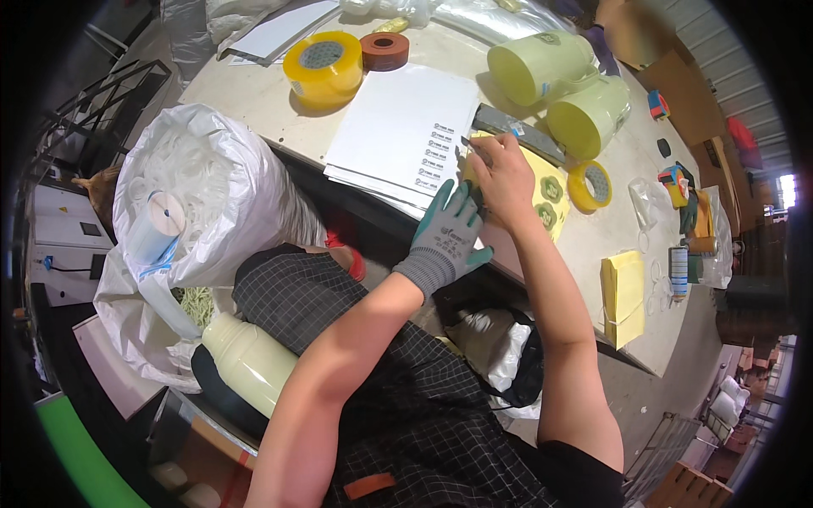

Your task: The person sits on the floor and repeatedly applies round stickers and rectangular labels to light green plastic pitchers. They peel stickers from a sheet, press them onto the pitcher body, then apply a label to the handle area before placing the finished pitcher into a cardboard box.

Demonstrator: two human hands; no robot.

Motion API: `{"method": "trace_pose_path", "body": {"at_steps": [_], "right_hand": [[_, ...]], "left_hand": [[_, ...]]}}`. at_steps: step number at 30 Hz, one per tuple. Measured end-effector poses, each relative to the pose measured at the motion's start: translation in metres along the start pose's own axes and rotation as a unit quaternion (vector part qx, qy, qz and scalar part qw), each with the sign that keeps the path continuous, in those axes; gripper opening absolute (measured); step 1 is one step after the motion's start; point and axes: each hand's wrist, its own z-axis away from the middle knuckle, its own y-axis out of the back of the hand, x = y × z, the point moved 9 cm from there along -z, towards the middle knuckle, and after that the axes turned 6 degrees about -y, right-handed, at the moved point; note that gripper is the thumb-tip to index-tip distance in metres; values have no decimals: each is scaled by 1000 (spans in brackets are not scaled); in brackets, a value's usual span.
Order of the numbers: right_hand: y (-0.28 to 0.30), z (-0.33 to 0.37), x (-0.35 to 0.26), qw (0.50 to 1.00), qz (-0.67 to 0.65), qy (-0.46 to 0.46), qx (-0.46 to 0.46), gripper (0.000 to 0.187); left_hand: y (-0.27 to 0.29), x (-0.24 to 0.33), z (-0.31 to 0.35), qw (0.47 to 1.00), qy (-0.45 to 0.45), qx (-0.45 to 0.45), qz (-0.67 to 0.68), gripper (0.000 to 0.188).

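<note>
A stack of white sheets [385, 127] lies at the table's front edge, with a column of small dark printed marks along the top sheet's right side. My left hand [449, 233], in a grey glove with green fingertips, rests on the sheets' lower right corner, fingers stretched out. My bare right hand [506, 182] is at the right edge of that sheet, fingers curled together beside the marks; what they pinch is too small to make out. Partly under my right hand is a yellow sheet [535, 165] with round green stickers [552, 188]. Behind it lies a dark grey bar [529, 140].
Two pale green cylinders [563, 127] lie at the back right. Tape rolls stand around: a large yellow one [318, 80], a reddish-brown one [385, 52], a small yellow one [583, 190]. A white sack [275, 190] stands left; a pale green bottle-shaped container [246, 360] lies below it.
</note>
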Motion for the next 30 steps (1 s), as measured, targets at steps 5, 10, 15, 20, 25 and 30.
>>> {"method": "trace_pose_path", "body": {"at_steps": [5, 10, 15, 20, 25, 30], "right_hand": [[-12, -9, -7, 999, -16, -25, -18, 24], [-26, -3, -6, 999, 43, -3, -15, 21], [-25, -4, -8, 999, 38, -5, 14, 20], [-29, -9, -4, 999, 40, -7, 5, 20], [-31, -13, 3, 999, 43, -24, -6, 22], [-30, -18, 1, 995, 47, -51, -71, 20]], "left_hand": [[48, -26, 16, 975, 33, 215, 49, 51], [20, -53, 25, 980, 69, 181, 49, 56], [13, -50, 25, 982, 62, 171, 51, 51], [6, -46, 22, 990, 61, 119, 35, 44], [18, -38, 17, 990, 34, 133, 33, 37], [17, -21, 16, 990, -27, 138, 20, 34]]}}
